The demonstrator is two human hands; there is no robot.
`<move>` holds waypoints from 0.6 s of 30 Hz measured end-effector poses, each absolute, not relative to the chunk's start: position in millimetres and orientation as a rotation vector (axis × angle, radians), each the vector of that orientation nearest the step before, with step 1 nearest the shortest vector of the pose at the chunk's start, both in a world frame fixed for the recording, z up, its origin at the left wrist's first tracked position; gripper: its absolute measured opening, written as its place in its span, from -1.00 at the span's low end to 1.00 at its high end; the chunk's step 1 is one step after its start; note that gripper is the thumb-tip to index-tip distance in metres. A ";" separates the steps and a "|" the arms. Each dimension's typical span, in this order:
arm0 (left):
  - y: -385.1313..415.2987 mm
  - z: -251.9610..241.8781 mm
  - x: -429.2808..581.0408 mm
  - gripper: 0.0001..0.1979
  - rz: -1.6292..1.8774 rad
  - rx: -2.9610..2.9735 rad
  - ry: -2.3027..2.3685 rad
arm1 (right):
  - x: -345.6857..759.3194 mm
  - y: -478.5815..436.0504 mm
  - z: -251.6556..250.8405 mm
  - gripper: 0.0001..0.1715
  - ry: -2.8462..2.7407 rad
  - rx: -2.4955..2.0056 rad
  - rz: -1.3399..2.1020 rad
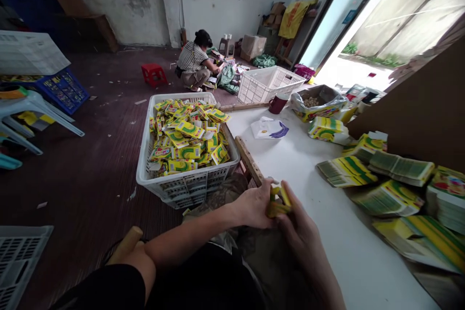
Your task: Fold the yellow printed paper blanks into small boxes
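Between both hands is a small yellow carton (279, 206), its top end open toward me, over the table's near edge. My left hand (254, 205) grips the carton's left side. On its right side, my right hand (298, 218) has thumb and fingers closed around it. Just left of the hands, a white plastic crate (143, 174) is heaped with yellow and green cartons (185, 131). Stacks of flat, unfolded cartons (390, 198) lie on the right part of the white table (290, 164).
A tissue pack (269, 128), a dark red mug (278, 103) and a lined box of small brown pieces (317, 99) sit farther back on the table. Beyond stands a white crate (269, 82). A person (196, 60) crouches near a red stool (154, 74). Blue chair (36, 109) at left.
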State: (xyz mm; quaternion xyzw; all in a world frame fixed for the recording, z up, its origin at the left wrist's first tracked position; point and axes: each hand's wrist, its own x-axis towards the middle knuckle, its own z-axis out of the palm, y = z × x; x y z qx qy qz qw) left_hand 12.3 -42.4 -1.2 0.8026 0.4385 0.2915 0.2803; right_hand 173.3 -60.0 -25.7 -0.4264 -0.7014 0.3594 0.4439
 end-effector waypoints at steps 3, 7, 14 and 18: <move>-39.8 1.3 6.7 -0.17 0.787 2.042 1.191 | 176.6 -56.7 -29.4 -0.56 -1.973 -1.071 0.671; -39.1 15.0 -4.9 -0.25 0.644 2.075 1.211 | 188.5 -50.6 -20.6 -0.68 -2.109 -1.063 0.740; -40.2 14.2 -5.5 -0.34 0.562 2.195 1.223 | 184.6 -42.9 -15.7 -0.63 -2.080 -1.091 1.012; -34.7 12.8 -14.3 -0.34 0.569 2.241 1.269 | 166.8 -37.8 -21.4 -0.64 -2.003 -1.053 1.030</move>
